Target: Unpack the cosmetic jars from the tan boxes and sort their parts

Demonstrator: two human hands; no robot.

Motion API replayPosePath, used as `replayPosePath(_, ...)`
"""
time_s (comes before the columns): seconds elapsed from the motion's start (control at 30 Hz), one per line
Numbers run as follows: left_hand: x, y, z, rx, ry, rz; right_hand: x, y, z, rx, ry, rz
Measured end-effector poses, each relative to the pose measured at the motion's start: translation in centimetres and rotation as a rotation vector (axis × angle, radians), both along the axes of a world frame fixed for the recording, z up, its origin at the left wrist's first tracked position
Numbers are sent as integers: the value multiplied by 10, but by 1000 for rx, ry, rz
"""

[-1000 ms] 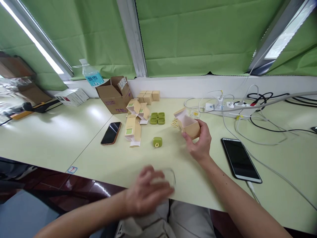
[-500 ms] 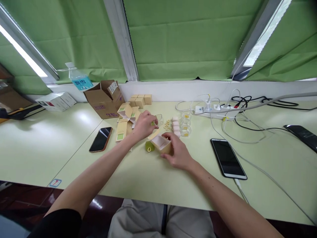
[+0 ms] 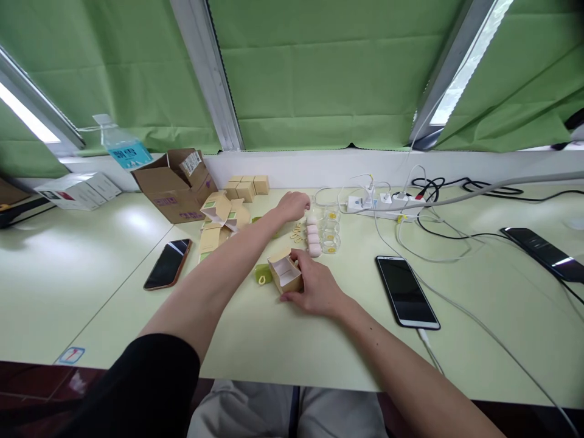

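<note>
My right hand (image 3: pixel 314 286) grips a small open cardboard box (image 3: pixel 286 277), its white inside facing up. Just left of the box, touching or close to it, is a green piece (image 3: pixel 263 274) with a pale yellow loop. My left hand (image 3: pixel 294 205) reaches across to the far side of several pink blocks (image 3: pixel 312 237). Its fingers are curled, and what they hold is hard to see; a faint clear shape shows by the fingertips. Clear round cups (image 3: pixel 330 237) with yellow marks stand in a row right of the blocks. Small yellow loops (image 3: pixel 296 232) lie to their left.
Open small boxes (image 3: pixel 214 234) lie left of my forearm, before a large carton (image 3: pixel 177 188). Closed small boxes (image 3: pixel 246 187) stand at the wall. Phones (image 3: pixel 168 264) (image 3: pixel 407 292) lie on both sides. A power strip (image 3: pixel 387 207) with cables runs along the back right.
My left hand has moved away and to the right, from beside the small box to beyond the pink blocks. My right hand still holds the box, now more upright. The view has shifted slightly right.
</note>
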State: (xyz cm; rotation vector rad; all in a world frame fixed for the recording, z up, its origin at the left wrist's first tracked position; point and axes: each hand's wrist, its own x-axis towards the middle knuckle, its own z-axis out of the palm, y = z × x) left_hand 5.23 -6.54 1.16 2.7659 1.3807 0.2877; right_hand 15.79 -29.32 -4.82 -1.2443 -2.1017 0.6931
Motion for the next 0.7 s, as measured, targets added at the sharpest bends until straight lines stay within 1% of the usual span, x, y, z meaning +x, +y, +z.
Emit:
replayPosePath(0.1, 17, 7, -3, -22, 28, 10, 0, 0, 1, 2, -12, -1)
replayPosePath(0.17, 24, 8, -5, -34, 35, 12, 0, 0, 1, 3, -18, -2)
replayPosePath(0.33, 26, 6, -7, -55, 23, 17, 0, 1, 3, -6, -31, 6)
replayPosePath(0.43, 23, 5, -5, -77, -8, 13, 1, 0, 4, -12, -33, 10)
replayPosePath(0.5, 20, 4, 0, -87, -43, 8, 2, 0, 6, -20, -31, 3)
replayPosePath(0.6, 9, -1, 13, -75, -113, 6, 5, 0, 9, -38, -28, -22)
replayPosePath(0.7, -14, -20, 29, -25, -315, 14, 7, 0, 13, -45, -40, -66)
